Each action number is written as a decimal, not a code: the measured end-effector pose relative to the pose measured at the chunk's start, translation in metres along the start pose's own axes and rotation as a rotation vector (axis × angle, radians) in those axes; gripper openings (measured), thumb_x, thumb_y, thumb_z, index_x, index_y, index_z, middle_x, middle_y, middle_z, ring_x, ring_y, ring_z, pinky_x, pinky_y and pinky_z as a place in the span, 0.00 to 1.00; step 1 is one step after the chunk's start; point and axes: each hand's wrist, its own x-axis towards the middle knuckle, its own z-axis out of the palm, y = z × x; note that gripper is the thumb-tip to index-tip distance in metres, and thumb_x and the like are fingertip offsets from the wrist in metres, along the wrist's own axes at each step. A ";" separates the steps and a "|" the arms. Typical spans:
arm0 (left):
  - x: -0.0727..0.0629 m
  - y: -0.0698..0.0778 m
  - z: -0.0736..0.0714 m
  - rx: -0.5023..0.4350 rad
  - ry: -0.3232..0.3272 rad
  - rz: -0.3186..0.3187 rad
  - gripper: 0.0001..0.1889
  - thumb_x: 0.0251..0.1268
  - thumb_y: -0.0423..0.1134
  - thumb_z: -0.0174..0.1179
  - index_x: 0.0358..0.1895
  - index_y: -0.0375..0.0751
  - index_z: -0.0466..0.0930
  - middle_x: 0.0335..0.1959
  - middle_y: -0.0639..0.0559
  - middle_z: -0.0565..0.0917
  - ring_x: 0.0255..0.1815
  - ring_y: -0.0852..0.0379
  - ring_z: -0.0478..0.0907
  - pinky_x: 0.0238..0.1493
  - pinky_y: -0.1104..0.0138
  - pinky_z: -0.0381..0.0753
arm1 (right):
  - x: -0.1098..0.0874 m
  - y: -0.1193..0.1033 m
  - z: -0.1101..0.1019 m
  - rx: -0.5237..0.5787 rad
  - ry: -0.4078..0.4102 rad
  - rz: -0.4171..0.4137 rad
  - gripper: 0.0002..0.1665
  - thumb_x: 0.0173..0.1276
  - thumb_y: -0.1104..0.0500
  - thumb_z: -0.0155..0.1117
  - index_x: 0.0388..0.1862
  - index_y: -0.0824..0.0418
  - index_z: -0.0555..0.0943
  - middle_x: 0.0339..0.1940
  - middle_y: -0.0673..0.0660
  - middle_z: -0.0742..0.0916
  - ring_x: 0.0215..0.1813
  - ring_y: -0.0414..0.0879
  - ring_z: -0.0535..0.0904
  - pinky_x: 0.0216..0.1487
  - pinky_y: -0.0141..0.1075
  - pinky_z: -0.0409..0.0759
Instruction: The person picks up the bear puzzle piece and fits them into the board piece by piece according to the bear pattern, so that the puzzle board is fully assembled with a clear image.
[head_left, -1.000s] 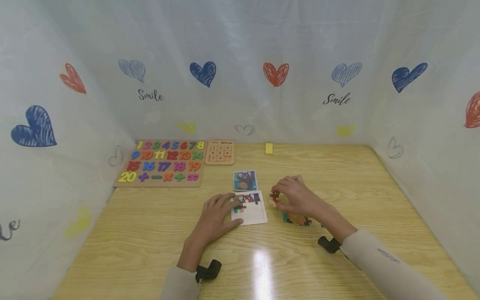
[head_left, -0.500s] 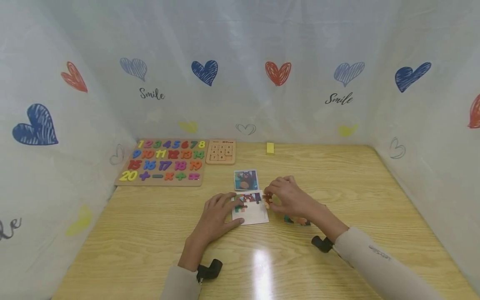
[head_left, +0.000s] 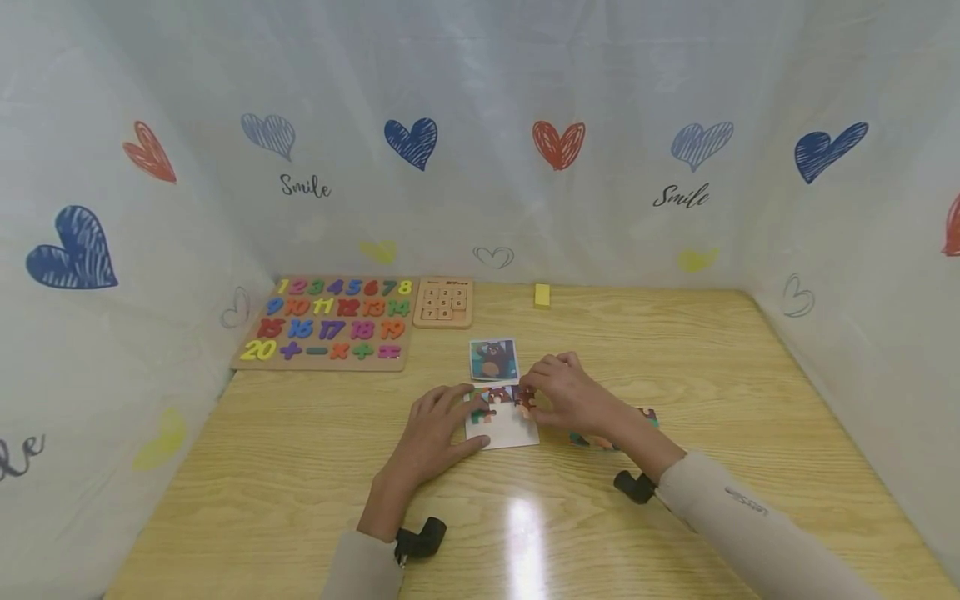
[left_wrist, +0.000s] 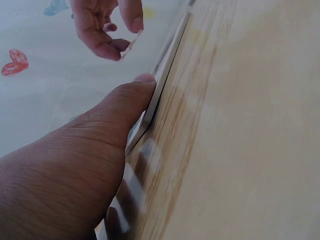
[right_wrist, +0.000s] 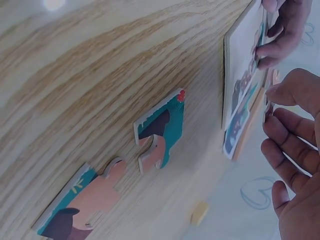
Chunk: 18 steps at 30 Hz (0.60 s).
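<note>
My left hand rests on the left side of a white puzzle board, its thumb at the edge in the left wrist view. Several joined bear pieces lie along the board's top and left. Between thumb and fingertips, my right hand pinches a brown puzzle piece over the board's upper right; in the left wrist view that puzzle piece appears edge-on, above the board. Loose puzzle pieces lie under the right forearm; the right wrist view shows a teal corner piece among them.
A bear picture card lies just behind the board. Farther back are a colourful number board, a wooden sliding number puzzle and a yellow block. White curtains with hearts enclose the table.
My right hand has moved left with the puzzle piece, from beside the board to over its upper right. The left hand has stayed on the board.
</note>
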 end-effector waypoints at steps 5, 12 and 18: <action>0.000 0.001 0.000 0.005 0.002 -0.003 0.27 0.66 0.63 0.60 0.65 0.60 0.76 0.73 0.52 0.66 0.73 0.43 0.59 0.69 0.41 0.57 | 0.003 -0.001 0.001 -0.012 -0.004 -0.005 0.13 0.62 0.56 0.74 0.45 0.55 0.85 0.41 0.48 0.85 0.47 0.45 0.76 0.51 0.47 0.65; 0.002 0.003 0.000 0.016 -0.008 -0.011 0.27 0.66 0.63 0.60 0.66 0.60 0.76 0.73 0.52 0.66 0.73 0.43 0.58 0.69 0.40 0.57 | 0.008 -0.004 0.005 0.008 0.009 -0.014 0.10 0.62 0.56 0.74 0.41 0.54 0.84 0.38 0.47 0.85 0.46 0.45 0.76 0.51 0.48 0.66; 0.002 0.002 0.000 0.021 0.011 0.000 0.27 0.66 0.62 0.61 0.65 0.58 0.77 0.72 0.51 0.67 0.72 0.43 0.60 0.67 0.39 0.59 | 0.014 -0.007 0.011 -0.046 0.005 -0.029 0.11 0.61 0.56 0.74 0.42 0.55 0.85 0.38 0.48 0.85 0.46 0.46 0.77 0.50 0.48 0.69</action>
